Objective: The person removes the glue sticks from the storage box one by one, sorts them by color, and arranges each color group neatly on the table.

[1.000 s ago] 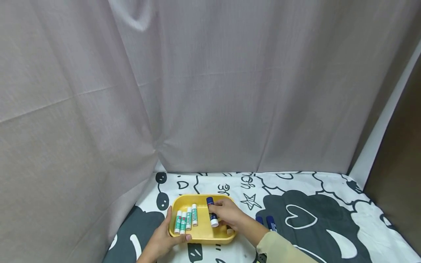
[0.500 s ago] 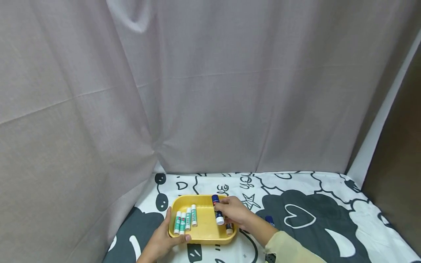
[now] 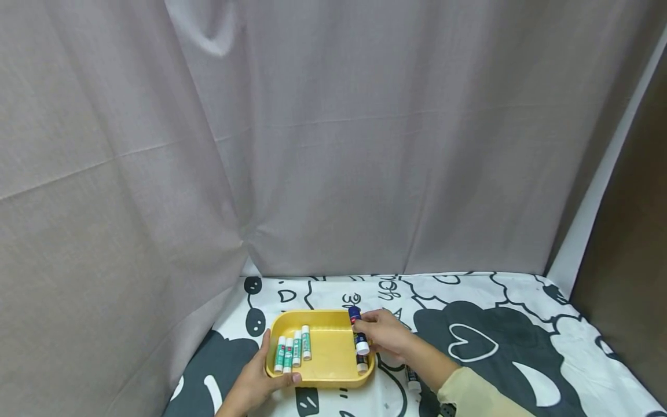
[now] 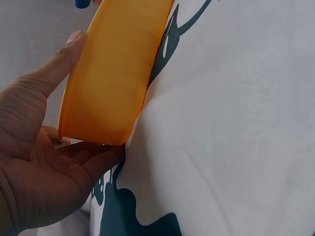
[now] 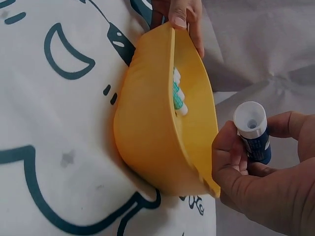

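My left hand [image 3: 255,379] grips the left end of a yellow tray [image 3: 330,383], thumb at the front rim. In the left wrist view its fingers curl around the tray's outer end. My right hand [image 3: 388,333] pinches a dark blue glue stick [image 5: 251,120] with a white base, tilted over the tray's right end. Just below it a dark stick with a tan end [image 3: 362,365] lies in the tray, partly covered. Several green-and-white glue sticks [image 3: 297,348] lie side by side at the tray's left.
Another dark stick [image 3: 413,379] lies on the printed cloth [image 3: 323,289] outside the tray, partly behind my right forearm. A grey curtain [image 3: 333,145] hangs behind the cloth, and a brown panel [image 3: 625,260] stands at the right.
My right hand has moved right with the blue glue stick, from the tray's middle to its right end. Blue-capped sticks beyond the forearm are now hidden. My left hand stays on the tray.
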A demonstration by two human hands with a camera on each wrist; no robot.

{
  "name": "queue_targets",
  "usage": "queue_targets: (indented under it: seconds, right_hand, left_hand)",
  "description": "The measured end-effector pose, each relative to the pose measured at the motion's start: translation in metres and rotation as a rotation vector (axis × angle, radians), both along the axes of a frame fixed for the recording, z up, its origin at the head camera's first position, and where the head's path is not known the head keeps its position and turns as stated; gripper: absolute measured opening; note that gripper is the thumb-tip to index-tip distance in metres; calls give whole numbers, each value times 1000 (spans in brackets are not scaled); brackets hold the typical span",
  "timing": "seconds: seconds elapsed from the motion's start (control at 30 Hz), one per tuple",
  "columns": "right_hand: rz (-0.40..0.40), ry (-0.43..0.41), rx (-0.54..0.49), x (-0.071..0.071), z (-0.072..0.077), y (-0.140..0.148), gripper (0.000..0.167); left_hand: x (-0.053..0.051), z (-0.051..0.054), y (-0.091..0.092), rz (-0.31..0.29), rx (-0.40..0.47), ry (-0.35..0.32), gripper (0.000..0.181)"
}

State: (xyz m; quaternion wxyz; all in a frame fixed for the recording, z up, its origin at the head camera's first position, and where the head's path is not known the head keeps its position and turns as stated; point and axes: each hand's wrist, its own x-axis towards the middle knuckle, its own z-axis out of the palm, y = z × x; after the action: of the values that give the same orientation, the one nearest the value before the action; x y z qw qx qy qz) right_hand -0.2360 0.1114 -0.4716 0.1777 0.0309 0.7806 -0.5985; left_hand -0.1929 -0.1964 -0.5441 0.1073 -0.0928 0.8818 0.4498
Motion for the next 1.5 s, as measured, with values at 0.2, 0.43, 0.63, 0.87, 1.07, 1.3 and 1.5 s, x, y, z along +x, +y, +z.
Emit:
queue_targets:
  seconds: [0.2,0.43,0.63,0.87,1.07,1.3,1.5]
  right_hand:
    - [-37,-15,11,3,4,13,57]
    - [-50,-6,37,4,3,28,57]
    - [-53,1,55,6,1,39,60]
    - [-64,-4,67,8,2,50,53]
    - [-68,-14,103,9,0,61,56]
    - [-77,-12,92,13,0,74,58]
    - [-95,-11,82,18,1,82,52]
  left_hand:
    - [0,-1,-1,-13,9,20,150]
    - [0,0,-1,-5,9,2,150]
    - [2,0,0,-20,13,21,149]
    - [1,-1,-1,-21,12,22,150]
    - [2,0,-2,-22,21,26,150]
    - [0,-4,-4,-48,-24,45,154]
    - [1,1,-3,-30,2,32,153]
